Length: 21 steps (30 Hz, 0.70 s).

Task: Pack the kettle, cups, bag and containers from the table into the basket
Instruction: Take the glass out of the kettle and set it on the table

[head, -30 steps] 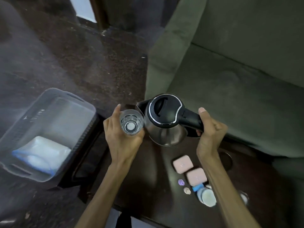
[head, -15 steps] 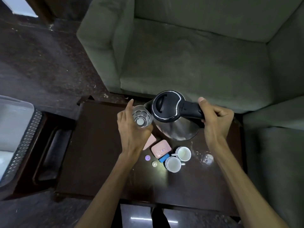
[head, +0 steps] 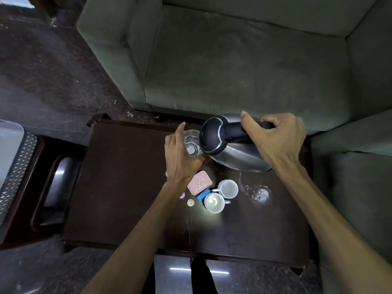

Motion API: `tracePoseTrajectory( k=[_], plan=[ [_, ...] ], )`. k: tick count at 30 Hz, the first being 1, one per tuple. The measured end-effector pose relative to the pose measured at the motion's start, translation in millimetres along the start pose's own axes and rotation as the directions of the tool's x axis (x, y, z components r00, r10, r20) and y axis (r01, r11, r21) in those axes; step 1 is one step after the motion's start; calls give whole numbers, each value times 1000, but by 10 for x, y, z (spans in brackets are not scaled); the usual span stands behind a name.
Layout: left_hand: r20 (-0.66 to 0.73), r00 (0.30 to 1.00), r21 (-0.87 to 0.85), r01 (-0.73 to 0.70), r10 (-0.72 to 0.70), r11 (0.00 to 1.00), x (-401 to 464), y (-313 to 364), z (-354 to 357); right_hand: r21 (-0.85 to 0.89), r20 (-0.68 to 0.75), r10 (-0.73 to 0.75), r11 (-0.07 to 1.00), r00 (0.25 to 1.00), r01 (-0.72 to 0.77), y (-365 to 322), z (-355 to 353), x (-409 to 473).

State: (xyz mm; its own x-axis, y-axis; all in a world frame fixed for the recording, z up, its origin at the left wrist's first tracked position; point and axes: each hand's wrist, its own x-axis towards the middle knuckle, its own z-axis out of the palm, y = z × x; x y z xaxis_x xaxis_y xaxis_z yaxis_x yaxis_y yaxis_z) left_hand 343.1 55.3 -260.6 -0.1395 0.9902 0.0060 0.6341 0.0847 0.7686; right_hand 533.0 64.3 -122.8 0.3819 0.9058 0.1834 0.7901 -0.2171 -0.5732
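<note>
My right hand (head: 277, 141) grips the kettle (head: 235, 153) by its handle, tilted over the table (head: 118, 187). My left hand (head: 180, 160) holds a glass (head: 192, 143) touching its lid. Two cups (head: 221, 195) stand below, basket (head: 14, 164) far left.

I get only a corner of the basket (head: 11, 158); the frame's left edge cuts the rest off. My left hand (head: 180, 160) covers most of the glass (head: 192, 143), and I can't tell whether its fingers (head: 180, 129) close fully round it. Under that wrist a second pink box (head: 166, 174) barely shows. Below the fingers, two little round things (head: 190, 202) are too small to name. The label on the pink box (head: 199, 181) is unreadable.
</note>
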Motion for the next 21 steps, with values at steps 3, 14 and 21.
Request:
tracePoseTrajectory(
  k=[3, 14, 21],
  plan=[
    [19, 1000, 5, 1, -1, 1000, 56, -31, 66, -79, 34, -33, 996, 999, 36, -32, 69, 66],
    [47, 999, 31, 21, -22, 999, 194, -99, 235, -218, 91, -94, 969, 991, 112, -18, 256, 278],
    [87, 996, 43, 17, -21, 999, 260, -165, 400, -224, 125, -116, 964, 985, 141, 66, 309, 389]
  ],
)
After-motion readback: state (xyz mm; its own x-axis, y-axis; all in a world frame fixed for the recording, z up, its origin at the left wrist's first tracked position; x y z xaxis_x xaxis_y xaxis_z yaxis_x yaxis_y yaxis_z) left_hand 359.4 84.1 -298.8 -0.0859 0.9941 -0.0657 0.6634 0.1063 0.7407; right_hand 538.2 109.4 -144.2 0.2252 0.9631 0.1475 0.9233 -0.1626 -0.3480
